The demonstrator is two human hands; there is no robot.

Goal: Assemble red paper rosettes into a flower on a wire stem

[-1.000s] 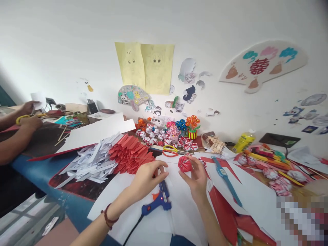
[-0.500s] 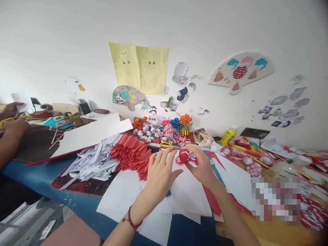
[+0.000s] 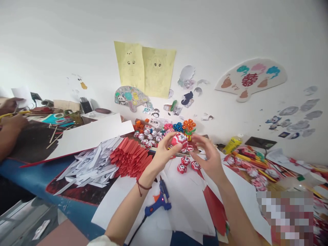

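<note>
My left hand (image 3: 166,150) grips a red-and-white folded paper ball (image 3: 179,139) between thumb and fingers, raised above the work surface. My right hand (image 3: 208,153) is just to the right of the ball, fingers apart and curved, holding nothing I can see. Below the hands, three small red-and-white paper balls (image 3: 182,168) lie on white paper sheets (image 3: 186,198). A blue hot glue gun (image 3: 160,200) with a lit red light rests on the sheets under my left forearm, its cord running toward me.
Left of my hands are piles of red folded paper pieces (image 3: 130,157) and white paper strips (image 3: 89,167). More paper balls and flowers (image 3: 189,125) stand by the wall. A yellow bottle (image 3: 232,144) is at right. At far left, another person's hands (image 3: 12,121) hold scissors and paper.
My left hand has risen and now holds a paper ball. My right hand has moved away from the balls on the paper and opened. The glue gun has come into fuller view.
</note>
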